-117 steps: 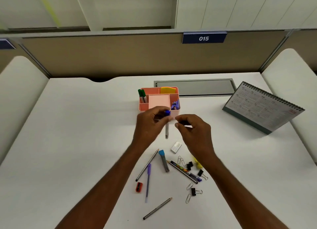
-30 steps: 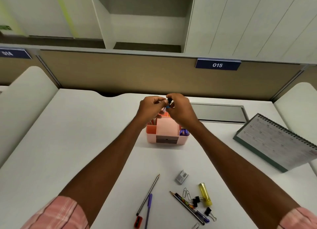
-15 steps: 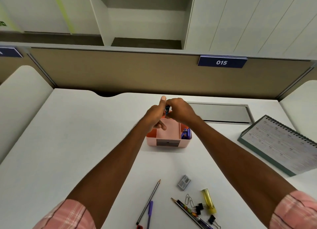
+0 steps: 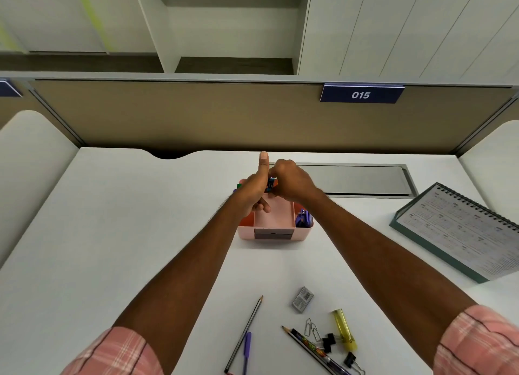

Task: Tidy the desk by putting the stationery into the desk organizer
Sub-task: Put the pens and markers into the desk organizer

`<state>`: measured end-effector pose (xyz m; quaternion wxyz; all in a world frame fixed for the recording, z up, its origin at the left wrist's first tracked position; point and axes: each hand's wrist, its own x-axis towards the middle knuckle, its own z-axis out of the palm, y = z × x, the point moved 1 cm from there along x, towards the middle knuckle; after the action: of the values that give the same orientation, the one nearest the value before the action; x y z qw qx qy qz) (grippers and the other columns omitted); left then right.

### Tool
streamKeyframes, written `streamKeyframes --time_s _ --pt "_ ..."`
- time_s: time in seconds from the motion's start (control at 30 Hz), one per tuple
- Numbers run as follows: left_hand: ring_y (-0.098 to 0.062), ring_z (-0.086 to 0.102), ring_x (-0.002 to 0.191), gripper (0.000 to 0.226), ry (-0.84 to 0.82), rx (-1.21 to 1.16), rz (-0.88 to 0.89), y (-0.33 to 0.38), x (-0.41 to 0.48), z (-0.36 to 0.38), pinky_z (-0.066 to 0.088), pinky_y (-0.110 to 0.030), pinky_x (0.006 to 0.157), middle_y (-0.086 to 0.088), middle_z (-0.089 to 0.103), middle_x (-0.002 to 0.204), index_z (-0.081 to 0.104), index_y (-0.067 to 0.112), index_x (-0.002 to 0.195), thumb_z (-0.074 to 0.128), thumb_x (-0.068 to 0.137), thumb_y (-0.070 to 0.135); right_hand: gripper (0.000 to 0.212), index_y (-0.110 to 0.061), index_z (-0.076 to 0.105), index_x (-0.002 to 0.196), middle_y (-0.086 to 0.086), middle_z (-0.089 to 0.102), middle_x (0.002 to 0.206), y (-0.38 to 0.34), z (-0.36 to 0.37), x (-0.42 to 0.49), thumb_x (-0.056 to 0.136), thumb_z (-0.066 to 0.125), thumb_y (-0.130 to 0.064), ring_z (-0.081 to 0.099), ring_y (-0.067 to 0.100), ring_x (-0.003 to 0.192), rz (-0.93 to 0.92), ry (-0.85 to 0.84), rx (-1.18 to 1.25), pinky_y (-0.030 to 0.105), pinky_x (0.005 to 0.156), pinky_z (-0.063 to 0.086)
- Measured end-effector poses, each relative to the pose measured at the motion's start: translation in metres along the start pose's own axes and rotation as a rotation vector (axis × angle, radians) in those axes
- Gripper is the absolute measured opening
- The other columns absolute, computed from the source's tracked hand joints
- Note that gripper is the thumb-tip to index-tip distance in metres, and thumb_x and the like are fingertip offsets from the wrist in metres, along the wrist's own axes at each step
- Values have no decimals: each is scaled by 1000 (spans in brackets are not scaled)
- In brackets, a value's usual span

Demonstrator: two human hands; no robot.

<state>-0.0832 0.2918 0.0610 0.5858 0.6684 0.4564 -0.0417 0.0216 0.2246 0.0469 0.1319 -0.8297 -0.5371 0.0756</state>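
Head view: both hands meet above the back of the organizer [image 4: 273,235]. Right hand [image 4: 292,185] has its fingers curled, pinching a small blue item [image 4: 270,185] – too small to identify. Left hand [image 4: 254,194] sits against the other side of the item with the thumb straight up and the other fingers curled into the palm. Can't tell whether they grip the item or only touch it.

The item is between the two sets of fingertips, above the organizer's rear compartments and not inside any of them.

- Just left of the left knuckles: green caps [image 4: 238,185] poking out of the organizer.
- Below the right fingers: purple bits [image 4: 303,218] in the right compartment.
- Well below the fingers, loose on the desk [image 4: 112,220] near the forearms: pencil [image 4: 247,329], purple pen [image 4: 247,352], grey block [image 4: 302,303], paper clips [image 4: 311,329], binder clips [image 4: 328,342], yellow highlighter [image 4: 345,329], patterned pencil [image 4: 309,346].
- Far right of the right hand: calendar [image 4: 460,234].
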Motion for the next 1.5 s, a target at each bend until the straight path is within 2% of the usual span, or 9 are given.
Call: streamKeyframes --time_s 0.23,0.47,0.63,0.7,0.8,1.03,1.17,1.33,1.5 --pt "-12 62 41 116 -14 49 -12 5 0 2 45 -16 40 -11 68 132 57 17 145 3 79 95 36 -18 75 119 10 67 114 0 1 -6 83 83 -21 60 26 102 1 24 -37 39 75 57" --pt "-14 60 49 127 19 135 -58 5 6 0 45 -21 50 -12 66 87 63 11 134 1 69 100 46 -17 72 125 8 70 113 4 3 -35 83 74 0 59 28 108 121 207 50 36 71 52" --pt "-18 58 61 121 22 211 -77 11 8 2 46 -24 62 -10 61 98 58 12 129 0 69 101 38 -19 70 130 6 71 122 8 -4 -67 93 72 -10 59 26 111 185 253 132 36 80 54" --pt "-15 55 55 116 27 237 -89 12 6 3 42 -21 52 -7 61 90 60 13 119 1 70 101 36 -19 70 131 6 70 123 10 -9 -85 96 69 -13 58 26 113 198 268 181 38 85 55" --pt "-14 56 47 95 93 261 -73 10 2 5 36 -17 46 -6 56 66 55 16 83 6 78 97 30 -16 72 127 8 70 121 13 -11 -119 97 68 -13 60 26 109 210 297 255 38 88 55" --pt "-16 66 53 82 216 263 40 9 -5 16 39 -22 47 -6 66 75 53 14 80 12 94 84 30 -25 69 126 -7 67 113 17 21 -210 96 71 -22 59 13 101 309 178 378 28 84 52" --pt "-16 69 53 79 284 279 81 11 -20 21 41 -23 50 -5 65 71 55 14 79 14 98 78 33 -30 65 127 -12 62 112 14 52 -249 95 70 -31 58 11 104 365 34 378 31 84 53" --pt "-19 71 55 55 493 124 377 -1 -48 36 43 -21 48 1 64 70 61 17 88 29 107 58 48 -25 58 133 -3 59 126 4 82 -272 91 68 -45 51 19 122 419 -155 256 35 95 48" --pt "-27 72 74 31 388 28 506 -24 -82 64 63 -46 65 -1 75 85 72 18 97 51 105 40 53 -22 58 120 -1 57 115 -5 96 -279 81 69 -56 53 23 109 359 -173 71 34 90 43"
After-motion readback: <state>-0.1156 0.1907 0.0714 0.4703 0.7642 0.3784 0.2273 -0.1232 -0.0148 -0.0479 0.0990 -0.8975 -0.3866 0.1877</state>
